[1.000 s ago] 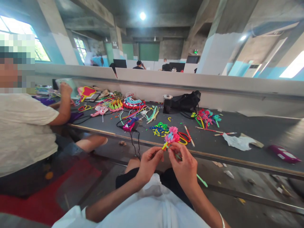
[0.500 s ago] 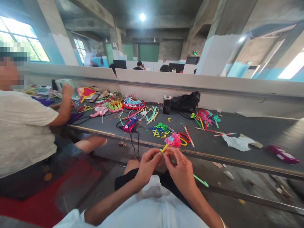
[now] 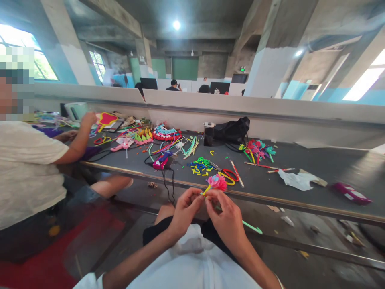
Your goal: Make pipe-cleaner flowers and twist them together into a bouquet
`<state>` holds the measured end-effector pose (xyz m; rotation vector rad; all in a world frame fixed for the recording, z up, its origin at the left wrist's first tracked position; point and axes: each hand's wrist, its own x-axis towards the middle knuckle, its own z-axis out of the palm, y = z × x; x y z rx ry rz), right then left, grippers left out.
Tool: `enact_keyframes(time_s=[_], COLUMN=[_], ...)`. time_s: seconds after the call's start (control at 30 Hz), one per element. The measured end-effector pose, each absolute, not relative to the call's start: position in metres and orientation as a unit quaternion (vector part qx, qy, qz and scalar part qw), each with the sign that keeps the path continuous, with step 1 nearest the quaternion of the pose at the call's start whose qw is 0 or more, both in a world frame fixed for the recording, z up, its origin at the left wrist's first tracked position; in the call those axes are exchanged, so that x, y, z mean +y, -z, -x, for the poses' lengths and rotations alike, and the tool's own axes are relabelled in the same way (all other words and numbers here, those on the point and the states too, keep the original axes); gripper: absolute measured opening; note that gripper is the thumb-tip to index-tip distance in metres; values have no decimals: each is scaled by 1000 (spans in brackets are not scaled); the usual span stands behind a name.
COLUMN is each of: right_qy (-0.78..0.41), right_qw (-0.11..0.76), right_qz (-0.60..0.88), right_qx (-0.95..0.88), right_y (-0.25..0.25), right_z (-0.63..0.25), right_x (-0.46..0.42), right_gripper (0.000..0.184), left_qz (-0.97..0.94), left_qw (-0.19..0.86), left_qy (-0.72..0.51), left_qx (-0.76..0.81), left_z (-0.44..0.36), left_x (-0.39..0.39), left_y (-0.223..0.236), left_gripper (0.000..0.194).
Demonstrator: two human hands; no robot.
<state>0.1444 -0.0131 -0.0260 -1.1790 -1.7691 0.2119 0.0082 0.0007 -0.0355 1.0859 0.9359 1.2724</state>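
Note:
A pink and blue craft flower (image 3: 217, 182) with a yellow stem sits upright, slightly tilted to the right, above my fingertips at the table's front edge. My left hand (image 3: 185, 210) pinches the stem from the left, thumb and forefinger closed. From the other side my right hand (image 3: 226, 214) is closed too, its fingertips meeting the left ones at the stem. A light green pipe cleaner (image 3: 252, 227) sticks out below my right hand, with a bent end; its middle is hidden behind that hand. A bit of pale green shows at the pinch.
Scissors (image 3: 230, 176) with red and yellow handles lie just beyond the flower, beside small cut pieces (image 3: 201, 165). Finished flowers (image 3: 260, 151), a black bag (image 3: 233, 130) and a crumpled tissue (image 3: 296, 179) are farther right. A co-worker (image 3: 30, 168) sits at left.
The view has shifted slightly. My fingers keep pinching the stem with only small movement, and the flower has turned a little. The co-worker's raised hand has moved slightly right.

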Motion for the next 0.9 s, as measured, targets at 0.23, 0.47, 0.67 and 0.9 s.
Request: enact_keyframes(time_s=[0.23,0.47,0.67,0.9], right_qy=[-106,-198,-318,-333], right_qw=[495,513,537,546], right_qz=[491,502,468,484], right_qx=[-709,-668,-626,-597], right_y=[23,28,28,42], right_z=[-142,-143,-144,-145], right_x=[-17,-21,-18,-27], right_gripper=[11,13,18,22], left_qz=[-460,-467,-468,-432], left_qw=[558,534,551,613], left_qy=[-566,-579,-569,-548], left_qx=[396,402,392,371], left_z=[-9,-11,-12,-16], left_x=[-1,-4,-7,-19], left_y=[38,37,41,56], left_gripper=[28,27,28,35])
